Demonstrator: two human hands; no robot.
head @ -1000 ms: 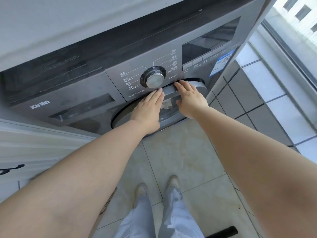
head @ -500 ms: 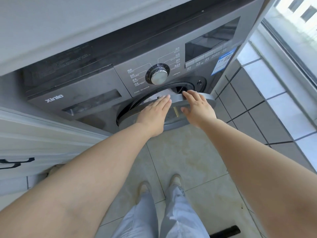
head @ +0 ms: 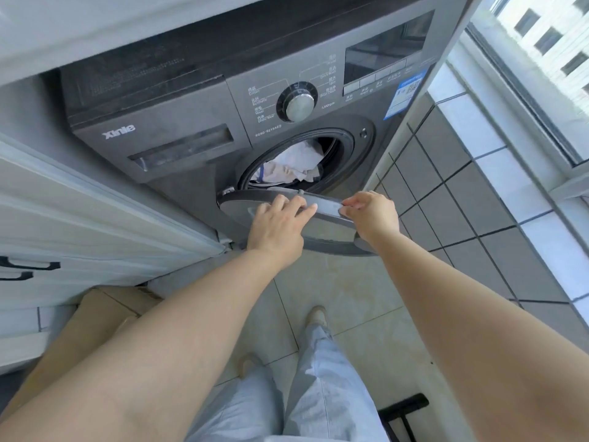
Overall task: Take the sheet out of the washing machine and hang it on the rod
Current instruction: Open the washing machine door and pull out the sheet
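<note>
My left hand rests on the washing machine's door, fingers bent over its upper rim and gripping the edge. My right hand is just beside it on the same rim, fingertips pinching the door's lighter grey handle strip. The two hands are near each other but not touching.

The door is swung out from the washing machine, hinged at the left of the round opening, and I see it nearly edge-on. Behind the door, inside the drum opening, the sheet lies crumpled, pale white-grey with a bit of blue trim at its left edge; it fills the lower part of the opening and nothing touches it.

Above the opening sits the silver program dial, with the dark display panel to its right and a blue-white label below that panel. The detergent drawer is at the machine's upper left, under the brand lettering.

Left of the machine stands a white cabinet with a black handle, and a cardboard box on the floor below it. Right of the machine is a grey tiled wall and a window. In front of the machine, on the floor, are my pale blue trousers and shoes.
</note>
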